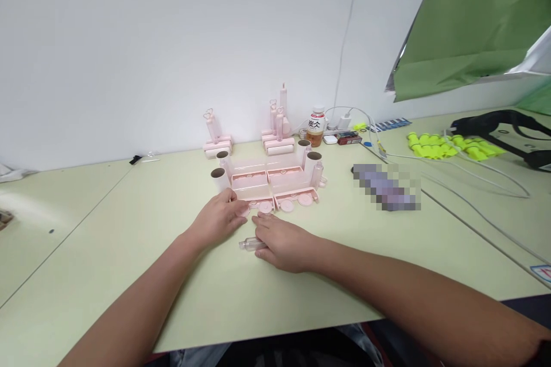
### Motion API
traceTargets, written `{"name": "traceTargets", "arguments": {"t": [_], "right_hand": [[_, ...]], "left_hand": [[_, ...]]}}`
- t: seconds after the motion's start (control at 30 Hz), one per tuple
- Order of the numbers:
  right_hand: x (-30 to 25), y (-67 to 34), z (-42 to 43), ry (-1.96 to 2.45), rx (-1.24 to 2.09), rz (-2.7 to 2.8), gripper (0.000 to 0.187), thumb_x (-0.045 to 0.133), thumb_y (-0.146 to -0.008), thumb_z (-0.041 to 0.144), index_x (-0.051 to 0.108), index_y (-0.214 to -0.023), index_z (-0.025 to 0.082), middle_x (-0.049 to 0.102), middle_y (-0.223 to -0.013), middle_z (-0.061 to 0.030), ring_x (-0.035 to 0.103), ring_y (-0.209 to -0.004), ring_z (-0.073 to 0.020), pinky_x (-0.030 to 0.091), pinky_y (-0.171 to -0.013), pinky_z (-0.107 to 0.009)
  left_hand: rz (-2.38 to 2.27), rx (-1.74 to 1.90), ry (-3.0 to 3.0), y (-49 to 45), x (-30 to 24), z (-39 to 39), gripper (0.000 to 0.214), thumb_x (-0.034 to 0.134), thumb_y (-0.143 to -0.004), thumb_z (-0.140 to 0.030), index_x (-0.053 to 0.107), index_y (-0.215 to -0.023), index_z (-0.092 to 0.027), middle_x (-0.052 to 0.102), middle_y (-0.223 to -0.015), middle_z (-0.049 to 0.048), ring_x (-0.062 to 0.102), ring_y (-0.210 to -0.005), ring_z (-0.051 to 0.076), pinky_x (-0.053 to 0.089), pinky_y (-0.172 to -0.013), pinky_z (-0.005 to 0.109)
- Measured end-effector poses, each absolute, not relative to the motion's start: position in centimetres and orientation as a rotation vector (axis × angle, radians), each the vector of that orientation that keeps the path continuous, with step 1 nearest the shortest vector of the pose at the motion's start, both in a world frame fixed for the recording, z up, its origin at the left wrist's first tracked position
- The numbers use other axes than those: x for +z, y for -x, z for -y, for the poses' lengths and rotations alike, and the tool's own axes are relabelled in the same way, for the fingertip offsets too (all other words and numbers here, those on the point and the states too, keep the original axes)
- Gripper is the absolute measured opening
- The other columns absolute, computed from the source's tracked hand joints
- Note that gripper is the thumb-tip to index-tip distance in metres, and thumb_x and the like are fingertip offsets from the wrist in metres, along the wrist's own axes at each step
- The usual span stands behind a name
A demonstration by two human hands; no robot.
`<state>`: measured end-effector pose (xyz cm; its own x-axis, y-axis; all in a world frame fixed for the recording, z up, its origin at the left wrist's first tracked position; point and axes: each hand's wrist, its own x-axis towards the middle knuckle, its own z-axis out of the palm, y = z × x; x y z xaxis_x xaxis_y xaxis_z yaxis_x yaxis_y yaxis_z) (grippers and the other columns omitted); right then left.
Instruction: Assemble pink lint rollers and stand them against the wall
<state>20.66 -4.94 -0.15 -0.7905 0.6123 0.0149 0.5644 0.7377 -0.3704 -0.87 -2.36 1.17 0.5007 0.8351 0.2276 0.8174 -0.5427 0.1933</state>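
Note:
My right hand (pixel 284 243) is closed round a small clear plastic tube (pixel 248 245) lying low over the table, its narrow end pointing left. The fingertips reach close to the pink discs. My left hand (pixel 218 215) rests at the front left corner of the pink parts, thumb and fingers apart, beside a pale pink disc (pixel 244 211). Several more discs (pixel 286 206) lie in a row. Behind them are pink trays (pixel 297 197) and clear pink covers (pixel 252 187). White paper rolls with brown cores (pixel 313 165) stand at both sides.
Pink lint rollers with upright handles (pixel 279 140) stand by the wall, another group (pixel 217 146) to their left. A drink bottle (pixel 315 126), white cables (pixel 473 178), yellow-green pieces (pixel 434 146) and a blurred-out object (pixel 385 188) are on the right.

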Motion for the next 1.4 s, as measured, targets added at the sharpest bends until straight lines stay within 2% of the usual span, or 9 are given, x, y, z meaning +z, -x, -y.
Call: {"name": "traceTargets", "arguments": {"t": [0.23,0.47,0.6,0.7,0.8,0.9,1.13,1.27,1.4], "right_hand": [[0.9,-21.3,3.5,0.850,0.589,2.765,0.015,0.056,-0.087,0.026,0.062,-0.087,0.012,0.063,-0.109,-0.0186,0.059,-0.101,-0.0298,0.049,-0.087,-0.043],[0.7,-21.5,2.8,0.841,0.598,2.724,0.013,0.056,-0.088,0.028,0.053,-0.085,0.016,0.059,-0.092,-0.0099,0.054,-0.083,-0.0220,0.044,-0.073,-0.034],[0.7,-21.5,3.4,0.842,0.663,2.657,0.016,0.056,-0.088,0.032,0.050,-0.085,0.017,0.058,-0.088,-0.0063,0.051,-0.076,-0.0185,0.040,-0.066,-0.030],[0.5,-21.3,4.1,0.859,0.748,2.524,0.020,0.055,-0.090,0.036,0.050,-0.085,0.018,0.059,-0.084,-0.0040,0.051,-0.072,-0.0166,0.037,-0.064,-0.028],[0.3,-21.1,4.8,0.843,0.847,2.331,0.024,0.052,-0.093,0.041,0.051,-0.087,0.018,0.060,-0.080,-0.0026,0.051,-0.070,-0.0153,0.036,-0.062,-0.026],[0.2,-21.0,5.4,0.826,0.962,2.213,0.024,0.051,-0.093,0.042,0.051,-0.089,0.019,0.059,-0.079,-0.0013,0.052,-0.068,-0.0144,0.037,-0.061,-0.026],[0.4,-21.1,5.4,0.917,1.135,2.105,0.022,0.052,-0.092,0.040,0.048,-0.084,0.020,0.051,-0.069,0.0040,0.047,-0.062,-0.0116,0.034,-0.057,-0.023],[0.6,-21.1,5.8,0.892,1.133,2.113,0.026,0.053,-0.092,0.044,0.052,-0.087,0.018,0.055,-0.073,0.0018,0.049,-0.065,-0.0128,0.036,-0.060,-0.025],[0.9,-21.1,6.3,0.600,1.212,2.145,0.040,0.038,-0.098,0.052,0.057,-0.101,0.016,0.058,-0.084,-0.0022,0.052,-0.072,-0.0142,0.041,-0.067,-0.027]], "left_hand": [[-1.453,0.516,-2.610,1.4,0.0,1.5,0.023,0.047,-0.092,-0.032,0.066,-0.103,-0.022,0.053,-0.099,0.0044,0.059,-0.077,0.016,0.049,-0.070,0.031],[-1.483,0.591,-2.597,0.9,-0.2,1.1,0.024,0.047,-0.094,-0.034,0.065,-0.100,-0.021,0.057,-0.098,0.0052,0.060,-0.084,0.018,0.049,-0.075,0.032],[-1.452,0.872,-2.508,0.8,0.9,2.3,0.033,0.038,-0.098,-0.040,0.066,-0.098,-0.021,0.060,-0.097,0.0067,0.059,-0.090,0.019,0.047,-0.080,0.033],[-1.105,1.036,-2.293,0.6,1.4,3.7,0.047,0.029,-0.098,-0.051,0.062,-0.106,-0.018,0.061,-0.082,0.0049,0.058,-0.076,0.017,0.047,-0.070,0.030],[-0.877,0.953,-2.072,-0.3,1.6,5.1,0.051,0.049,-0.088,-0.060,0.058,-0.115,-0.018,0.054,-0.068,-0.0012,0.049,-0.057,0.012,0.041,-0.054,0.025],[-0.941,0.910,-1.923,-1.4,1.8,6.0,0.037,0.066,-0.082,-0.046,0.060,-0.106,-0.019,0.058,-0.072,-0.0005,0.051,-0.059,0.011,0.042,-0.055,0.023],[-1.038,1.281,-1.569,-1.0,2.4,5.2,0.038,0.067,-0.078,-0.054,0.055,-0.088,-0.019,0.044,-0.057,-0.0061,0.039,-0.048,0.008,0.033,-0.046,0.022],[-0.962,1.026,-1.551,-1.1,2.5,5.2,0.042,0.070,-0.074,-0.057,0.057,-0.085,-0.018,0.044,-0.053,-0.0063,0.037,-0.045,0.007,0.030,-0.044,0.021],[-0.850,0.908,-1.533,-1.7,1.9,5.7,0.044,0.063,-0.078,-0.060,0.056,-0.075,-0.017,0.052,-0.054,-0.0023,0.040,-0.044,0.007,0.031,-0.041,0.020]]}}
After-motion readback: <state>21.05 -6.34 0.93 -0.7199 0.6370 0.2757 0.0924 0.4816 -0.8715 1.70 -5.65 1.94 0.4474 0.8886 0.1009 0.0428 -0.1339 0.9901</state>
